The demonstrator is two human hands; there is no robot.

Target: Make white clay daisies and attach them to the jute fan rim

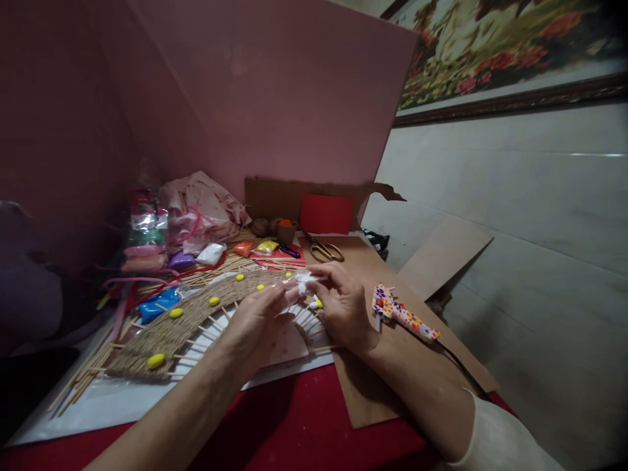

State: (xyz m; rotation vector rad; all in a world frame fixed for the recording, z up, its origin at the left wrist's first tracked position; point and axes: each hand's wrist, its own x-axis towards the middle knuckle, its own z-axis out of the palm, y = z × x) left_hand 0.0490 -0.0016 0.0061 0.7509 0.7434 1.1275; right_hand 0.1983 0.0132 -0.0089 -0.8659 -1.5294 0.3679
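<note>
Both my hands meet above a woven twine fan [196,311] with thin wooden sticks as ribs and yellow clay ovals [176,313] dotted along its band. My left hand [265,307] has its fingers closed on one side of a small clear packet of white clay [305,280]. My right hand [346,304] pinches the other side of the packet between thumb and fingers. The fan lies on a white sheet [122,399]. My hands cover its right part, where a little white piece sits beside a yellow oval.
Behind the fan lie clay packets, including a blue one [157,305] and a white one [211,254]. Gold-handled scissors [326,250] rest on a brown board [366,399]. A flower-patterned glue gun [402,315] lies to the right, its cord trailing toward the red tablecloth [284,425].
</note>
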